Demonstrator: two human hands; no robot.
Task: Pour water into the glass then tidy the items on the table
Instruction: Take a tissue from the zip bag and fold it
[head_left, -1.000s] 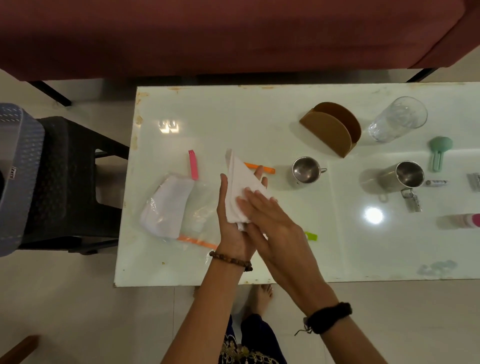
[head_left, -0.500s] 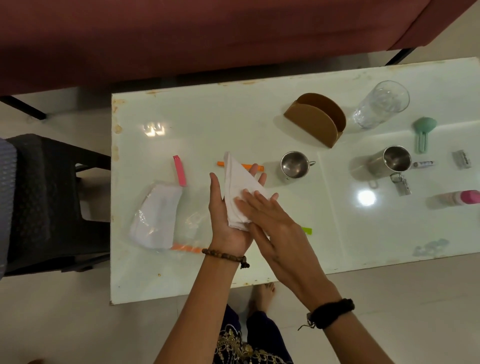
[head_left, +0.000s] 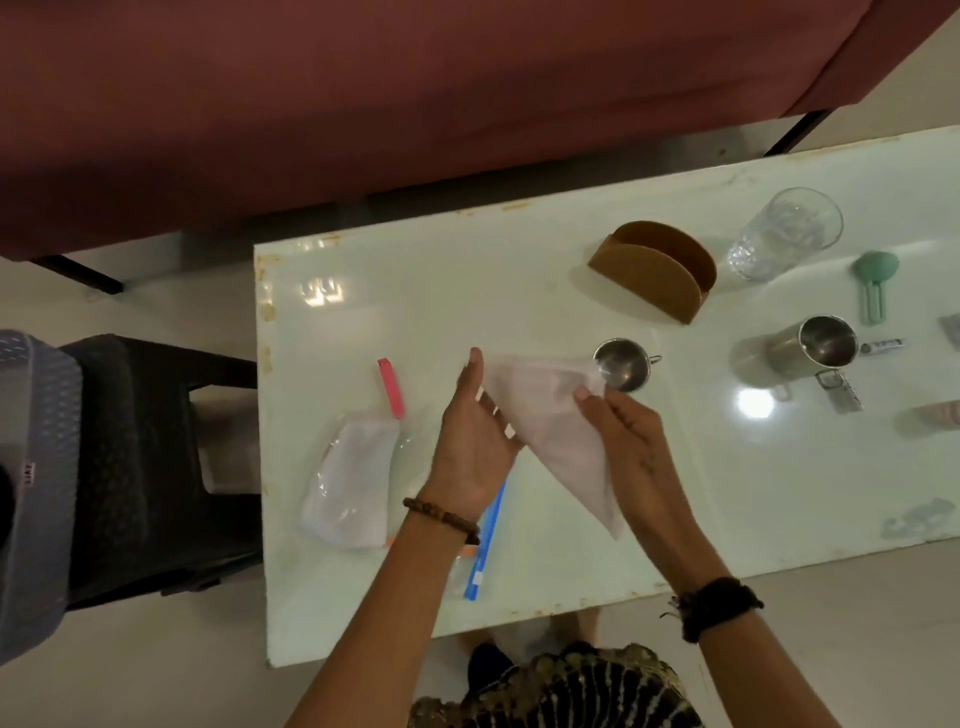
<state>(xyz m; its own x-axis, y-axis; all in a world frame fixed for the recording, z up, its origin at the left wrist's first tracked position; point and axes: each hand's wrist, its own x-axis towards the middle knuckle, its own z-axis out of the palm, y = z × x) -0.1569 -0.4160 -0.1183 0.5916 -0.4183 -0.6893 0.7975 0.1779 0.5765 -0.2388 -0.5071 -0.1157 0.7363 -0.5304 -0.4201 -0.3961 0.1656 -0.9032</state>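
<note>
White paper napkin (head_left: 550, 431), folded to a triangle, held above the surface (head_left: 519, 280) between both hands. Long edge runs diagonally: upper tip toward the small steel cup (head_left: 623, 364), lower tip pointing back toward the person's body.

Left hand (head_left: 475, 447): palm under the napkin's left edge, fingers (head_left: 493, 410) spread flat beneath the paper, thumb up. Open support, not a pinch. Right hand (head_left: 628, 441): thumb and forefinger closed on the upper tip of the napkin, just beside the small steel cup.

Landmark: brown napkin holder (head_left: 655, 275), upright, slot empty as far as visible. It stands beyond the small steel cup, away from the person and slightly to the right of the held napkin. Glass (head_left: 789, 234) stands just right of the holder; water level not readable. Steel mug (head_left: 810, 353) lies nearer the person than the glass, to the holder's right. Clear bag of napkins (head_left: 353, 483) lies well to the holder's left, near the surface's left edge.

Judgement: tidying step in hand; the napkin likely goes into the holder. The right hand is the nearer one. The napkin's long edge lies across the slot's line, so it would need turning to match before insertion. Risk: brushing the small steel cup on the way.
</note>
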